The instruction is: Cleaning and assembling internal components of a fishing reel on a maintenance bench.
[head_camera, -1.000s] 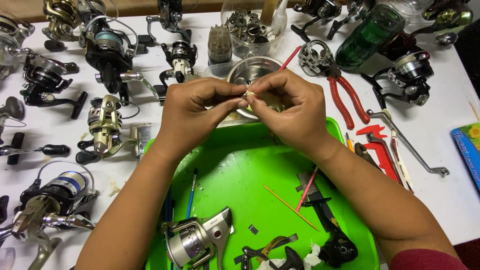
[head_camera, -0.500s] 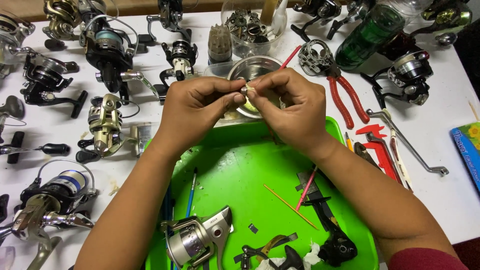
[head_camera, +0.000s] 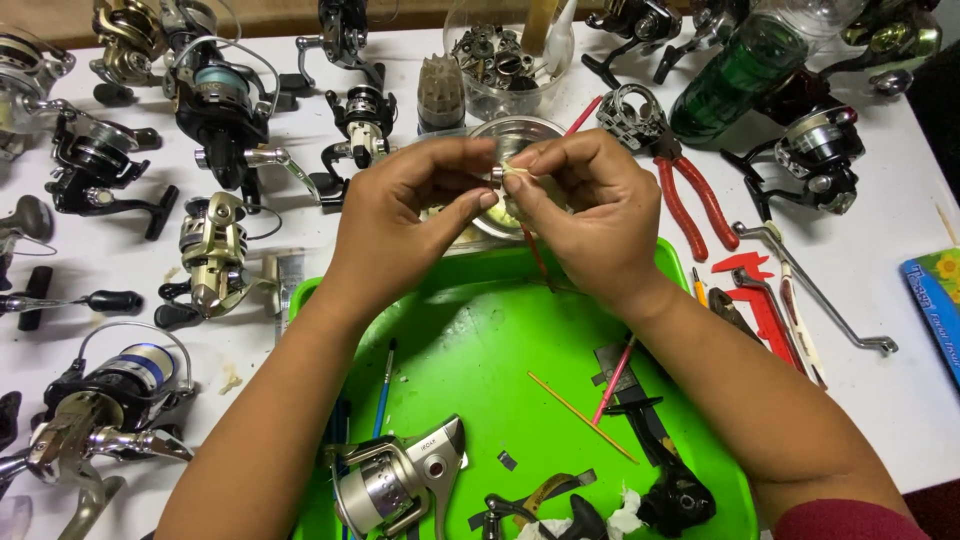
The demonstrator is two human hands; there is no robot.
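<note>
My left hand (head_camera: 405, 220) and my right hand (head_camera: 590, 205) meet above the far edge of a bright green tray (head_camera: 470, 330). Between their fingertips they pinch a small metal reel part (head_camera: 498, 173) with a pale scrap against it. A thin red stick (head_camera: 535, 250) hangs down from my right hand. Just behind the hands stands a small steel bowl (head_camera: 515, 135). On the tray's near part lie a silver reel body (head_camera: 395, 480), a black reel handle piece (head_camera: 660, 460), a thin wooden stick (head_camera: 580, 415) and a blue brush (head_camera: 385, 385).
Several fishing reels (head_camera: 215, 250) crowd the white table on the left and along the back. A glass jar of metal parts (head_camera: 500, 50), a green bottle (head_camera: 735, 75), red-handled pliers (head_camera: 680, 185), a red caliper (head_camera: 765, 305) and a metal crank (head_camera: 810, 290) lie right.
Both hands have stayed above the tray's far edge. The fingers have shifted slightly on the small part, turning it between the fingertips.
</note>
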